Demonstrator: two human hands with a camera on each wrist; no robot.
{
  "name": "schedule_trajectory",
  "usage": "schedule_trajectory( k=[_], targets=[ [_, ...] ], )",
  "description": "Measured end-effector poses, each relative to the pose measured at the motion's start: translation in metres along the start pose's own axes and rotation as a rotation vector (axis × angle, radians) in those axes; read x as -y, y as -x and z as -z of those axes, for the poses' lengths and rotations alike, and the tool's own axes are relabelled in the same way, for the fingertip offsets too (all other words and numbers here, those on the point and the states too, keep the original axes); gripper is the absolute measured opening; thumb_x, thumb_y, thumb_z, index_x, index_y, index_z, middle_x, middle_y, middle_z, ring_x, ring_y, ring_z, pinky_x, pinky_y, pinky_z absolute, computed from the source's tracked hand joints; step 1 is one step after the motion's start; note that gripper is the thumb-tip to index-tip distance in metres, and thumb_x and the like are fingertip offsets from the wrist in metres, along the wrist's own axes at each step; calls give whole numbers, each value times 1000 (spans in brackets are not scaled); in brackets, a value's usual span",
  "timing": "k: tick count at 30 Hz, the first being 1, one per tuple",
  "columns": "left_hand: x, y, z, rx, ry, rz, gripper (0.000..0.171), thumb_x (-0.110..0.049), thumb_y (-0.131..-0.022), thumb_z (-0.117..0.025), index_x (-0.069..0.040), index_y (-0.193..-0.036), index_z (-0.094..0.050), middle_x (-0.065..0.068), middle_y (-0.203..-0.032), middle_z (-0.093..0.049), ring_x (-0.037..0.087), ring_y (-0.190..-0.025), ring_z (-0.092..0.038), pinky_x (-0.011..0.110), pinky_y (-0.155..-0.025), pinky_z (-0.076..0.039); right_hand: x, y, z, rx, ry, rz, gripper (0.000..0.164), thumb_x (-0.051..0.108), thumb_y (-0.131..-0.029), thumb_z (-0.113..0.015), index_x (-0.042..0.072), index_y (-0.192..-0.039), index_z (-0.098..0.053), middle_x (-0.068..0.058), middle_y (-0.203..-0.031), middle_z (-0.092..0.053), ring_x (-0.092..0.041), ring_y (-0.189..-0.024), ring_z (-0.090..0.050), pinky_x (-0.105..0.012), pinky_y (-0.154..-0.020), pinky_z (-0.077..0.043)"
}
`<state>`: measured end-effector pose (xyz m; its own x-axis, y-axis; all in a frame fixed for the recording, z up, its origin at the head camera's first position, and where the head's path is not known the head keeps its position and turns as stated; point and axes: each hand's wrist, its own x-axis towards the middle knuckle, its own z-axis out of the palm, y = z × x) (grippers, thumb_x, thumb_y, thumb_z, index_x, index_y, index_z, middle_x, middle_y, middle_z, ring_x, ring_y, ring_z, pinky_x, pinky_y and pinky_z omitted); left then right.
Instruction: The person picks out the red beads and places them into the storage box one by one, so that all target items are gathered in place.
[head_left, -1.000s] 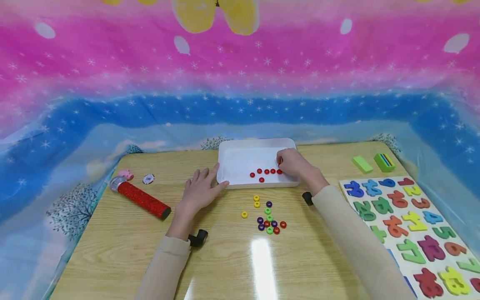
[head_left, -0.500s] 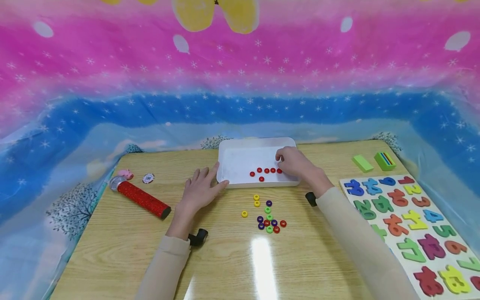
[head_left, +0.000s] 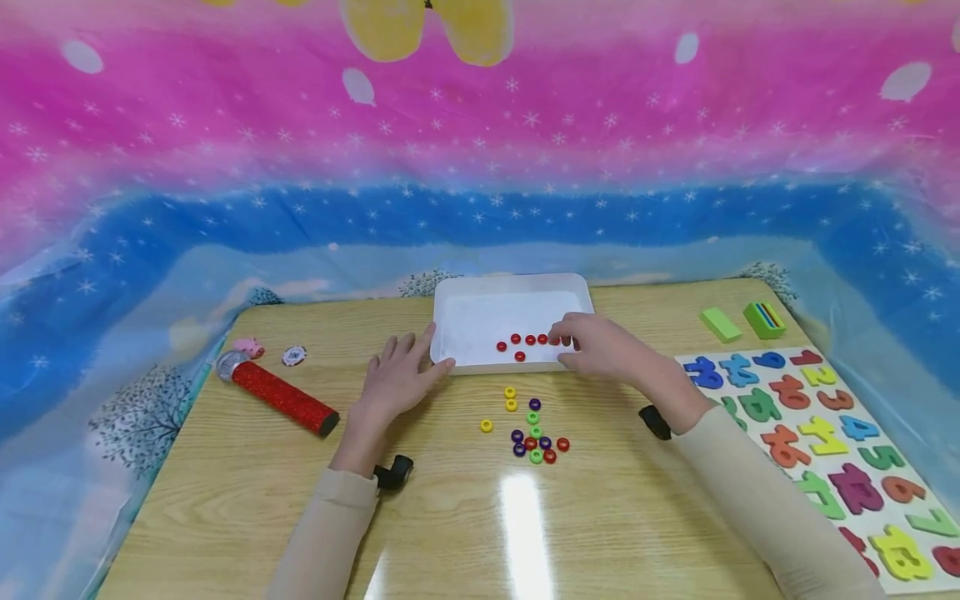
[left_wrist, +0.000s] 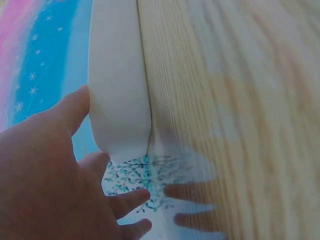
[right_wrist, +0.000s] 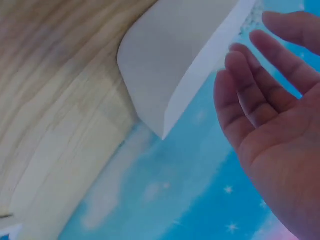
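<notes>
A shallow white tray lies at the back of the table with several red ring beads in its front part. My left hand, fingers spread, touches the tray's left end with thumb and fingertip; the left wrist view shows them against the tray wall. Over the tray's right front edge hovers my right hand, its fingers relaxed and partly hiding the rightmost beads. Nothing shows in that hand in the right wrist view, where the thumb stands apart from the fingers.
Before the tray lie yellow beads and a mixed group of purple, green and red beads. A red microphone, pink pig and chip lie left. At right are green blocks and a number board.
My right hand has drawn back to the right and toward me, and its bent fingers have loosened. The left hand stays at the tray's left end.
</notes>
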<state>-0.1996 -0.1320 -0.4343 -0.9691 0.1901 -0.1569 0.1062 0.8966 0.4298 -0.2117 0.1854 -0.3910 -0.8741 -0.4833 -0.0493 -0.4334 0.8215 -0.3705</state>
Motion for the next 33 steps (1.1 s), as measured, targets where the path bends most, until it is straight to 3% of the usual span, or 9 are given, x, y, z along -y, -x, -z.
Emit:
schedule_trajectory(
  k=[13, 21, 33],
  targets=[
    [-1, -6, 3, -13, -28, -18, 76, -75, -83, -31, -44, -146, -3, 11, -156, -17, 40, -144, -6, 66, -110, -8, 17, 54, -25, 104, 4, 91, 23, 15, -83, -63, 22, -105, -66, 8, -98, -62, -6, -79, -52, -26, -71, -47],
    [-3, -5, 3, -9, -17, -13, 75, -74, -84, -32, -44, -146, -3, 11, -156, -16, 39, -144, -6, 66, -110, -8, 25, 69, -41, 168, 41, 197, 17, 18, -83, -65, 25, -98, -66, 15, -90, -59, -1, -78, -50, -23, -73, -48],
    [0, -2, 1, 8, -12, 6, 76, -75, -84, -32, -43, -146, -3, 11, -156, -16, 40, -144, -6, 67, -110, -7, 37, 72, -51, 180, 98, 208, 12, 14, -85, -62, 26, -85, -63, 14, -79, -52, -2, -70, -46, -19, -66, -45]
  ],
)
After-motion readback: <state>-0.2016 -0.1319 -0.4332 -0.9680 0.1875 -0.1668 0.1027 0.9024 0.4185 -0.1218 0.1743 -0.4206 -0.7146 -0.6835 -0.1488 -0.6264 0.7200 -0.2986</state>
